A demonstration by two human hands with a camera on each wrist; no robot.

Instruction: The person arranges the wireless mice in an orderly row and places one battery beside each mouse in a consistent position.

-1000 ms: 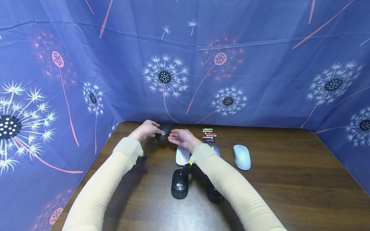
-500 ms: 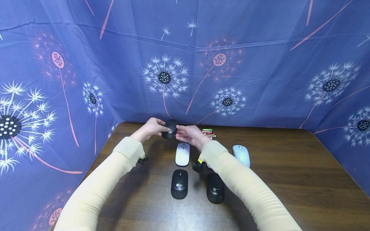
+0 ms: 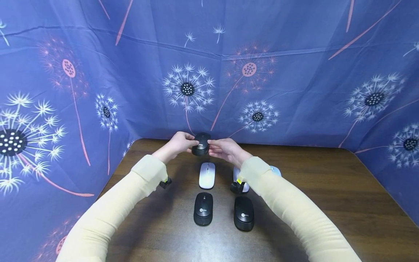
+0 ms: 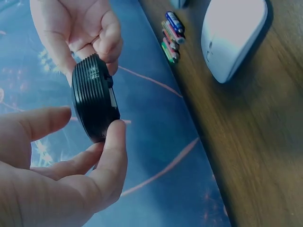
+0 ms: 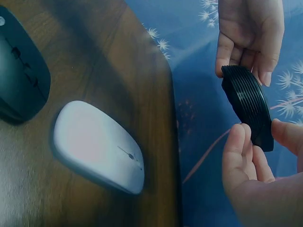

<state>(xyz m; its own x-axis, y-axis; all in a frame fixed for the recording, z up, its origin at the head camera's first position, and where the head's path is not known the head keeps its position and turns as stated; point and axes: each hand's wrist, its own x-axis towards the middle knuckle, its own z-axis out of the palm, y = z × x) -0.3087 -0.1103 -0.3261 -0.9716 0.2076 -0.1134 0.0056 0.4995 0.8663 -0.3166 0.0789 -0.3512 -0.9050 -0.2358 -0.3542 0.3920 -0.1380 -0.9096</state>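
Note:
A black computer mouse (image 3: 202,143) is held up near the table's back edge, between both hands. My left hand (image 3: 179,145) grips its left end with thumb and fingers. My right hand (image 3: 227,150) pinches the opposite end. The ribbed side of this mouse (image 4: 92,97) faces the camera in the left wrist view, and the right wrist view also shows ribs along the held mouse (image 5: 248,104). Directly below it on the table lies a white mouse (image 3: 207,175). Several small batteries (image 4: 171,38) lie on the table; the right hand hides them in the head view.
Two black mice (image 3: 203,209) lie nearer the front, one of them further right (image 3: 244,214). A pale mouse (image 3: 236,174) and a light blue mouse (image 3: 276,170) are partly covered by the right wrist and sleeve. A blue dandelion-print cloth (image 3: 294,91) hangs behind the table (image 3: 327,189).
Both hands have moved to the right with the black mouse, which now stands more upright to the head view. The batteries have gone out of sight behind the right hand.

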